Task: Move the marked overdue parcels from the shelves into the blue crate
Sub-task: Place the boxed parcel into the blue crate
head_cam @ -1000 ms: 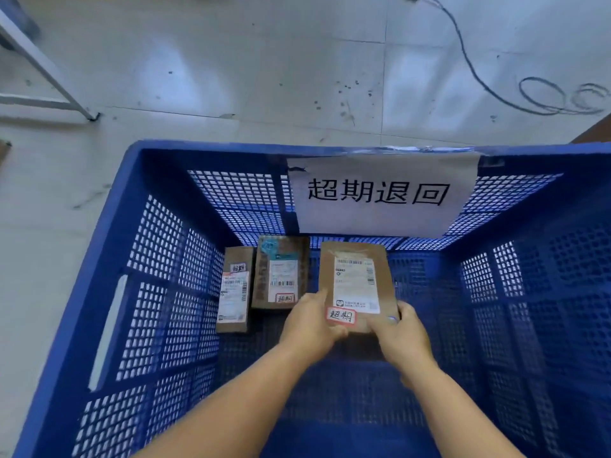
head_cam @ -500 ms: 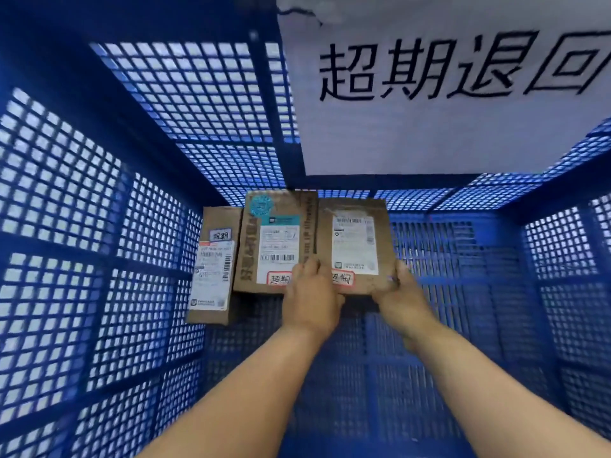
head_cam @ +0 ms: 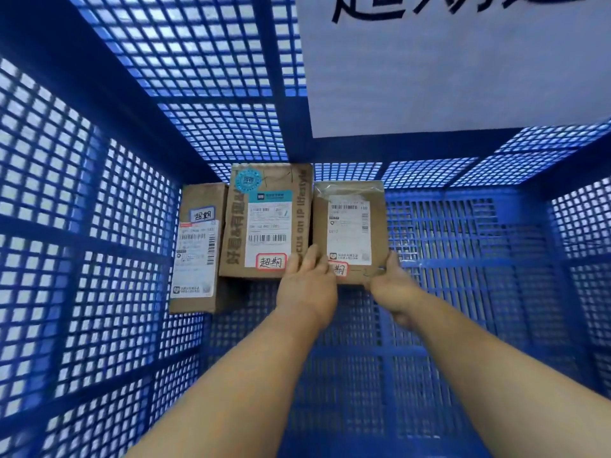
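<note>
Head view: my left hand (head_cam: pixel 305 285) and right hand (head_cam: pixel 391 285), a second ago carrying the third parcel (head_cam: pixel 349 231), now have it down on the crate (head_cam: pixel 463 246) floor. Fingers stay clamped on its near edge; I judge release is next.

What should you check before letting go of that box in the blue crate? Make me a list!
1. Third parcel is inside the blue crate: ok.
2. It sits beside the middle parcel, not on top: ok.
3. It lies flat on the crate floor: cannot tell.
4. Its red-edged overdue sticker is there: ok, though the left hand partly covers it.
5. Right hand holds the near right corner, free to pull away: ok.
6. Narrow parcel at the left wall is out of the way: ok.
</note>
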Motion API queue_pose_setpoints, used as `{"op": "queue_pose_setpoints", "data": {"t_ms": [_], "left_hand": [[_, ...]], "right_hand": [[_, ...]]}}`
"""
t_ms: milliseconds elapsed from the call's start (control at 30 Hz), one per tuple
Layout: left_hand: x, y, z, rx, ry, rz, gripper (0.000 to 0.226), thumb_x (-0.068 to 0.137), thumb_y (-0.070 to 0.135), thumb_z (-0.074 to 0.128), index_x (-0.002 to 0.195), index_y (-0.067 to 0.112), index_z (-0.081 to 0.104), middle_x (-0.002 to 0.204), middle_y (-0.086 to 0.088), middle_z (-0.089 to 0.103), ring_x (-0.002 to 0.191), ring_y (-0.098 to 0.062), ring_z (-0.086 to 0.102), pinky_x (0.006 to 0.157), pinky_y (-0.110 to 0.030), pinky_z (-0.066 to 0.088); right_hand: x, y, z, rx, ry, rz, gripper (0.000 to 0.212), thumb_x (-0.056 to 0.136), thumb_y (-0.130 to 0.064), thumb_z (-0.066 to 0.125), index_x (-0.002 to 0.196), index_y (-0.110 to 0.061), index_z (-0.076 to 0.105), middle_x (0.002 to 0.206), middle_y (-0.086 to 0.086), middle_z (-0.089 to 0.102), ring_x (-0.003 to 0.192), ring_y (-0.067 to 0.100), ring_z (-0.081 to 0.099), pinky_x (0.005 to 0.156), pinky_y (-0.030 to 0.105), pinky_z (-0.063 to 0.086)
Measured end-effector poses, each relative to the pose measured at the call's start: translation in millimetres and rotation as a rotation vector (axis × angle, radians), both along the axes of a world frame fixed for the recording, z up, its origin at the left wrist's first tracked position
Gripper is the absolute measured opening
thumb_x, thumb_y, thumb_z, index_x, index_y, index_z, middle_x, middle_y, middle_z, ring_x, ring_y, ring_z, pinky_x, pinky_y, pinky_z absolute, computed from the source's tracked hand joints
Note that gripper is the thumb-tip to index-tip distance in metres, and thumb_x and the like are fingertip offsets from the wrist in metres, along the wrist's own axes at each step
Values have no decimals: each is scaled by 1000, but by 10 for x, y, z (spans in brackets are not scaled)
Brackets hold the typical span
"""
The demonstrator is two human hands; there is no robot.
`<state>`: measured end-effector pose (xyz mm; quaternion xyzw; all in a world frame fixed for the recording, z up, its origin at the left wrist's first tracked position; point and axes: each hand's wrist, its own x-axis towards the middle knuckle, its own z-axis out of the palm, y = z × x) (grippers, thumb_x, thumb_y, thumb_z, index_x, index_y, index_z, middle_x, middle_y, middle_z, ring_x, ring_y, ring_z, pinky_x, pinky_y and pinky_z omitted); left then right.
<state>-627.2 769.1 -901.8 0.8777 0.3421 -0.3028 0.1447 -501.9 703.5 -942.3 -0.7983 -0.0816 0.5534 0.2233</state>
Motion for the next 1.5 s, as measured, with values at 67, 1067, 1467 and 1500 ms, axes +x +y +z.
{"op": "queue_pose_setpoints", "data": {"t_ms": [67,1067,1467,1500], "left_hand": [[-11,-8,29,-7,-25,11,64,94,22,51,150,12,20,160,-1,10,147,-22,-9,117,-45,-1],[789,-1041,5000,104,-634,267,65,97,40,46,151,22,16,157,5,21,144,-13,16,119,-31,14],[903,-1947,6594,82,-918,-23,62,95,39,52,148,19,27,152,3,34,138,-16,32,113,-29,23],[912,-2052,6702,75,-937,-43,62,94,39,52,148,20,27,152,3,35,138,-16,32,113,-29,24]], "right_hand": [[-7,-14,35,10,-1,-6,81,91,-2,52,151,-30,7,138,2,50,113,23,53,89,37,50],[761,-1283,5313,318,-768,251,78,96,-39,50,153,-16,3,162,-2,1,149,15,-2,120,37,6],[557,-2527,6982,338,-1020,-59,71,96,-41,49,152,-14,14,160,1,14,148,17,5,119,38,11],[530,-2662,7099,334,-1044,-85,71,96,-41,48,152,-15,14,160,1,14,148,17,5,119,38,11]]}}
